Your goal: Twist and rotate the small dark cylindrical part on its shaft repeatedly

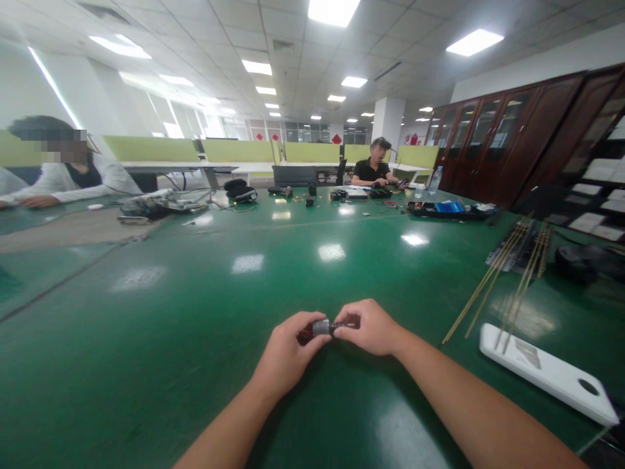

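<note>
Just above the green table (205, 306), my left hand (290, 345) is closed around a short metal cylinder (321, 327), which looks like a small motor. Thumb and fingertips grip it from the left, and its left end is partly hidden by them. From the right, my right hand (371, 329) pinches a thin dark shaft-like part (343, 325) that lines up with the cylinder's right end. The two parts meet or nearly meet between my hands; whether they are joined I cannot tell.
At right lie a white flat panel (547, 371) and long thin brass-coloured rods (488, 280). A dark tray with blue material (449, 207), a bottle (436, 179) and electronic parts (161, 203) line the far side. One person (375, 166) sits opposite, another (73, 169) at left.
</note>
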The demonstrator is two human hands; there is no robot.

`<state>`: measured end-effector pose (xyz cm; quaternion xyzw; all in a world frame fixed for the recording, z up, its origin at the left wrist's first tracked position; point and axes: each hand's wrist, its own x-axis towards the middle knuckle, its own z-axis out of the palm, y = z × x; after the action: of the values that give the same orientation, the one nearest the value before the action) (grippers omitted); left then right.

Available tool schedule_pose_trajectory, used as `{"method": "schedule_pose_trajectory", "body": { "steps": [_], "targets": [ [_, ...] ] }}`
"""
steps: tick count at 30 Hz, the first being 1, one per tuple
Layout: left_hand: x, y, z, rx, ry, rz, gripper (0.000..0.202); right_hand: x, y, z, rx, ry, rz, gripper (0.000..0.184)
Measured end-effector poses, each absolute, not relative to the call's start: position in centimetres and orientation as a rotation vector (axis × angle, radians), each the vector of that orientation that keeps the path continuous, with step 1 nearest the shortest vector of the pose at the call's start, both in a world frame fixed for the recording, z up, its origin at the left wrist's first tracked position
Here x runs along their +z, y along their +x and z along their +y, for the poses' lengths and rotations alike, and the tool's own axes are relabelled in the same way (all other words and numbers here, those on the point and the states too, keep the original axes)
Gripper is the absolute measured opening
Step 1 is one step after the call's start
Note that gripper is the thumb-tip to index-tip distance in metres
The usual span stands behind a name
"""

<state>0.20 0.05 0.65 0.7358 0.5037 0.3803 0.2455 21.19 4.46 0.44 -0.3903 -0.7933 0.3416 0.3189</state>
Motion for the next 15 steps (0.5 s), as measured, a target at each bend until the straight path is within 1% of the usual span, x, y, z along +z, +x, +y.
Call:
{"method": "schedule_pose_trajectory", "body": {
  "steps": [15],
  "targets": [
    [0.68,0.20,-0.04,1.061,1.963,1.382,0.026,0.75,21.38,4.37,0.882,-1.052,-2.106,0.014]
  ]
}}
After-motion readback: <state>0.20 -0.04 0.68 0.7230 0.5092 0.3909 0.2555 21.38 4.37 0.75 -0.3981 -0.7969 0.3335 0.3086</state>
